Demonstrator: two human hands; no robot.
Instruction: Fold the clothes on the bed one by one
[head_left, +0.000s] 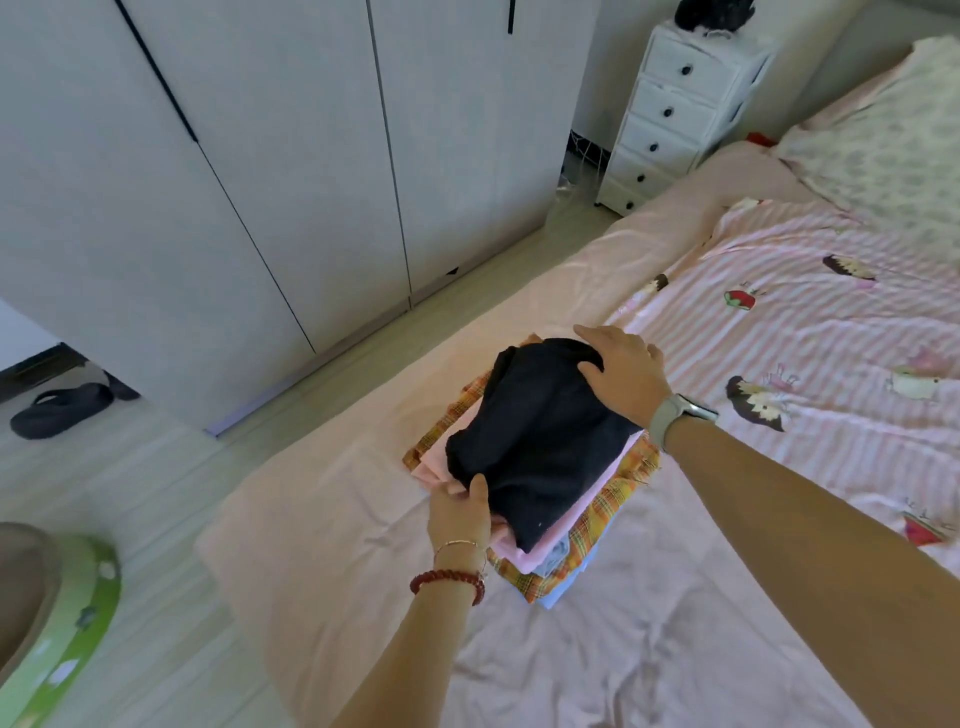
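One head-worn wide-angle view looks steeply down and forward, close over the bed (649, 597), with wardrobe doors (291, 156) toward eleven o'clock.

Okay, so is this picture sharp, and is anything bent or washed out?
Head view: wide-angle bending curves the wardrobe doors; the black garment is so dark its folds barely show; both the left hand and right hand look sharp; soft, even light, no glare.

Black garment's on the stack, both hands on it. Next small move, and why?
Probably press the black garment flat and square it to the stack. It sits domed and skewed on the pink layer. The right hand rests on its far end; the left hand pinches the near corner, so both are already placed to smooth it.
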